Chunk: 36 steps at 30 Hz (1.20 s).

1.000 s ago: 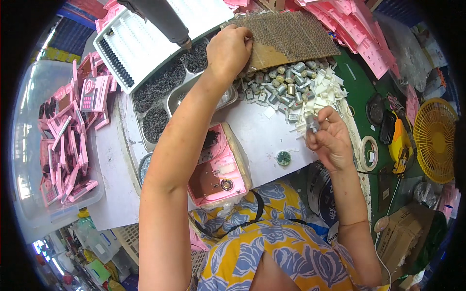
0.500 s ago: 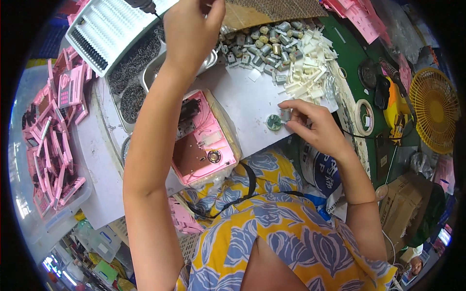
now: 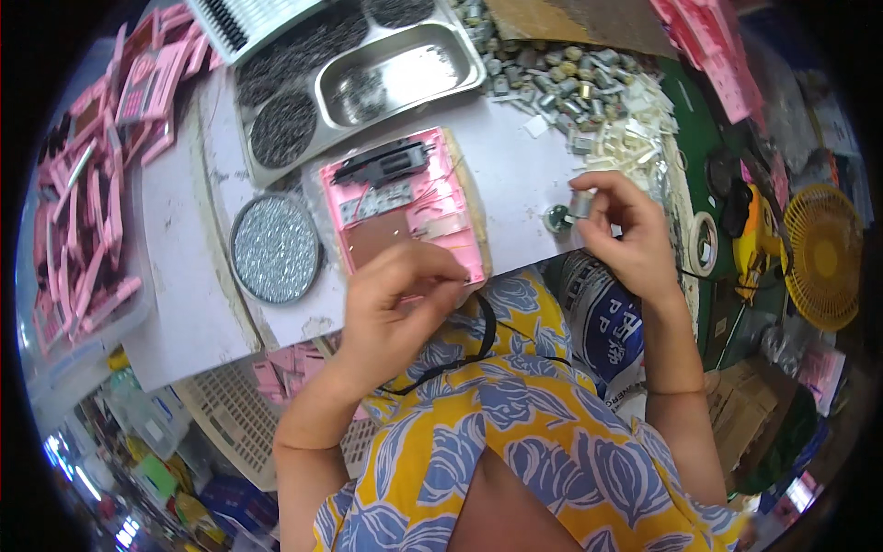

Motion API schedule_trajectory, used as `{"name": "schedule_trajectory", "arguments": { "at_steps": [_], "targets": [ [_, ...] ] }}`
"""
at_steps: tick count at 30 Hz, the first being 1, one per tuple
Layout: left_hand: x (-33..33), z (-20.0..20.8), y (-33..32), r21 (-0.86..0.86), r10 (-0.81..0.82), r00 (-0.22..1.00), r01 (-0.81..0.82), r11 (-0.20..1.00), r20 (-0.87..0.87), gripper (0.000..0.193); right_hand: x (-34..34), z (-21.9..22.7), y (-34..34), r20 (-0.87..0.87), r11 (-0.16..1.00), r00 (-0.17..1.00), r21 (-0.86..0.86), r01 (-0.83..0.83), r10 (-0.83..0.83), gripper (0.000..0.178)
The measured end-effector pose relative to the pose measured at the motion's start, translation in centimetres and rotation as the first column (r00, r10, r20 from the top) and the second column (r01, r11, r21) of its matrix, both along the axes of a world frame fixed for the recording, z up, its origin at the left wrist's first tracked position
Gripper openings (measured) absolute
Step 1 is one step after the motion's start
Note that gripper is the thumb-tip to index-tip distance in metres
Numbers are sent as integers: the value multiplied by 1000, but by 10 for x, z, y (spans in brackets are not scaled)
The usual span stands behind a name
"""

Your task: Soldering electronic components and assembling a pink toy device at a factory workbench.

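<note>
My right hand [image 3: 628,225] holds a small silver motor [image 3: 580,203] between thumb and fingertips, above the front edge of the white work surface. Just beside the motor lies a small round dish with green in it [image 3: 556,218]. My left hand [image 3: 405,299] is closed in a pinch over the near right corner of an open pink plastic casing [image 3: 462,198]; what its fingertips hold, if anything, is too small to make out. Inside the casing are a black mechanism [image 3: 384,164], thin wires and a brown panel [image 3: 379,232]. The hand covers the casing's near side.
A metal compartment tray [image 3: 400,78] with dark small parts stands behind the casing, and a round dish of silvery bits [image 3: 276,248] to its left. Motors [image 3: 575,87] and white plastic pieces [image 3: 635,138] are heaped far right. Pink casings [image 3: 87,212] fill a bin at left.
My left hand has come down from the far tray, near a dark pointed tool, to the pink casing. The view has shifted. My right hand keeps hold of the motor.
</note>
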State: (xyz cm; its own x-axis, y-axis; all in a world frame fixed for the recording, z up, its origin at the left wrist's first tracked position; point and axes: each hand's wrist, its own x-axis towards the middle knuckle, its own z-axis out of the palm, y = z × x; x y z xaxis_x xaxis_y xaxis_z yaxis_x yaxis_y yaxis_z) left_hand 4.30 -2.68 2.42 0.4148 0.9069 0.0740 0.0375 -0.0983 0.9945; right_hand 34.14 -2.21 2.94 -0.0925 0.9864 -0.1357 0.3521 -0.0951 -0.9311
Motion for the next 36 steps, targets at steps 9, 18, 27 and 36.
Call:
{"name": "schedule_trajectory", "arguments": {
  "at_steps": [9,18,27,36],
  "targets": [
    [22,-2,-24,-304,182,973,-132,943,143,35,-72,1,-18,-696,959,718,-191,-209,18,46],
    [19,-6,-23,-299,172,972,-117,947,162,34,-72,-7,-22,-315,976,924,67,-206,216,47],
    [15,-17,-15,550,293,956,-232,802,-24,35,-73,7,-1,10,866,954,417,-276,300,44],
    [7,-8,-15,265,172,984,-178,948,47,25,-74,5,2,140,706,920,603,-372,365,35]
  ]
}}
